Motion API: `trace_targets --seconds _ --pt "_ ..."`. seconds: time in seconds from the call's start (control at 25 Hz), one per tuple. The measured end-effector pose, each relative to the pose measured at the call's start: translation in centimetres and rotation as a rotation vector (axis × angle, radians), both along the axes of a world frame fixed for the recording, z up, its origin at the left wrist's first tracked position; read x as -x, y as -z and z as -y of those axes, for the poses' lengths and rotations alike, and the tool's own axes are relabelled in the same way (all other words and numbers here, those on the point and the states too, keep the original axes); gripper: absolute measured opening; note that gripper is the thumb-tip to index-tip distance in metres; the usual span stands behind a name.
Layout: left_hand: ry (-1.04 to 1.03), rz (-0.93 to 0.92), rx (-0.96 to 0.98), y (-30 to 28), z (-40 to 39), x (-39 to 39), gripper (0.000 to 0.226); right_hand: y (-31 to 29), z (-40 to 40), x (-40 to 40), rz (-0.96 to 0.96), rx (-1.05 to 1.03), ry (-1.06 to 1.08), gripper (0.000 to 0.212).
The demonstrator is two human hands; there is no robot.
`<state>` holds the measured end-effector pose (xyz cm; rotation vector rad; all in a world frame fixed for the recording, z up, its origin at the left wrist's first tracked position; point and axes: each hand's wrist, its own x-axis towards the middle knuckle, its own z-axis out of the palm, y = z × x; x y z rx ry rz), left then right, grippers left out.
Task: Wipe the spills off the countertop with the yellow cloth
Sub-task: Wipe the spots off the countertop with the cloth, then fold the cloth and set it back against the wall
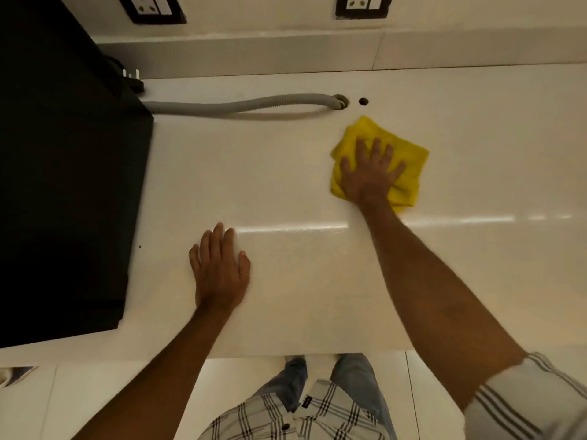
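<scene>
- Head view: the right hand [370, 173] lies flat, palm down, on a folded bright yellow cloth [409, 173], its fingers [376, 150] spread apart and pressing the fabric onto the glossy cream countertop [286, 173].
- The cloth shows beyond the fingertips and on both sides of the hand; its near right corner sticks out beside the wrist.
- Past the right fingertips, near the far corner of the cloth, a small dark round hole [363, 101] sits in the counter, and just beside it a grey ribbed hose [235, 107] enters a second hole.
- The hose runs away to the left, to a large black box-shaped appliance [63, 185] that stands on the counter.
- The left hand [219, 268] rests palm down on the bare counter, well apart from the cloth, fingers close together with the thumb held out; it holds nothing.
- The appliance stands near the left hand's little-finger side.
- No spill can be made out on the surface.
- A bright strip of reflected light crosses the counter just beyond the left fingertips.
</scene>
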<state>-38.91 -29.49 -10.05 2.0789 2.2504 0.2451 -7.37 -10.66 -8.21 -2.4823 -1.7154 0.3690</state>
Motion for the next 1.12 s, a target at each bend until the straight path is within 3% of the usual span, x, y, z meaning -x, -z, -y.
trace_targets --seconds 0.2,0.36,0.48,0.6,0.72,0.84,1.0,1.12 --pt "0.005 0.032 -0.028 -0.6 0.0 0.2 0.054 0.0 4.9 15.1 -0.016 -0.022 -0.498 0.066" --pt "-0.055 0.321 -0.175 -1.2 0.5 0.3 0.055 0.3 15.3 16.5 -0.043 -0.085 -0.733 0.065" --pt "-0.086 0.338 -0.173 -2.2 0.6 -0.3 0.053 0.0 21.1 13.2 -0.033 -0.056 -0.657 0.067" --pt "-0.062 0.272 -0.036 -3.2 0.5 -2.7 0.051 -1.4 22.4 10.4 -0.066 -0.011 -0.588 0.067" --pt "-0.053 0.231 0.128 -4.1 -0.3 -5.6 0.055 -3.3 21.1 8.0 -0.214 -0.105 -0.31 0.061" --pt "-0.108 0.199 0.26 -4.8 -1.7 -7.2 0.057 -4.4 19.6 5.4 -0.211 0.002 -0.108 0.063" --pt "-0.107 0.226 0.239 -5.2 -2.1 -8.1 0.026 -4.7 18.1 4.3 -0.39 0.06 -0.056 0.04" --pt "-0.173 0.354 0.248 -5.8 -2.4 -8.4 0.021 -5.2 17.6 3.8 -0.438 0.053 -0.047 0.027"
